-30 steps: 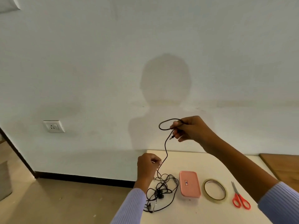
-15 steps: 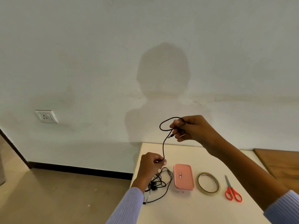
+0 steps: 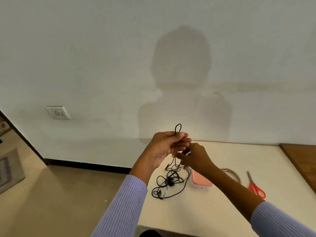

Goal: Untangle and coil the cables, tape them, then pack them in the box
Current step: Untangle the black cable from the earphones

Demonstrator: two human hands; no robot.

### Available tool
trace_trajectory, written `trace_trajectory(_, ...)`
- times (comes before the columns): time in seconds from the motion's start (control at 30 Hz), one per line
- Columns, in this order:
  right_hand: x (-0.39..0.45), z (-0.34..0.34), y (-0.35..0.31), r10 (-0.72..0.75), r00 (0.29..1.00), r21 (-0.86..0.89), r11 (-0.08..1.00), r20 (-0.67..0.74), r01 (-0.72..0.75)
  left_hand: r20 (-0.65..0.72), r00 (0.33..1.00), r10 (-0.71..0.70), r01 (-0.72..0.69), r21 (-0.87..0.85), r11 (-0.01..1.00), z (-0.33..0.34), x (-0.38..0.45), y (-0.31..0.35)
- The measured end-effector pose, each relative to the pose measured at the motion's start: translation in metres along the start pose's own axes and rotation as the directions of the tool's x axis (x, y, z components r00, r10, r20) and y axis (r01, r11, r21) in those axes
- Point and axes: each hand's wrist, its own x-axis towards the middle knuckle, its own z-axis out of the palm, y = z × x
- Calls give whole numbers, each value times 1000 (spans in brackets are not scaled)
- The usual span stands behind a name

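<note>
Pink box (image 3: pixel 201 179) (half hidden by right forearm), tape roll (image 3: pixel 234 173), red scissors (image 3: pixel 256 187)

soft light from behind casts the person's shadow on the wall (image 3: pixel 102 48); edges bend, picture slightly soft.

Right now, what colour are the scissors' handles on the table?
Red-orange. The scissors lie at the table's right side, clearest in the head view.

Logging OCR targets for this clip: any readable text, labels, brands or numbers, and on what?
No readable text in this frame.
pink box: any label on the lid is hidden by the right hand and forearm.
wall socket: only pin holes, no marking legible.
tape roll, scissors: no print visible.
</note>
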Motion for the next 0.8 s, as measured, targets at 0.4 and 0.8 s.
trace_trajectory(0.4,12,-55,-43,16,999,462,886,48,-36,-400,911,103,66,387,920,-35,-4,-43)
trace_trajectory(0.8,-3,-89,-28,47,997,395,918,-63,-19,-418,893,168,25,418,908,-36,5,-47)
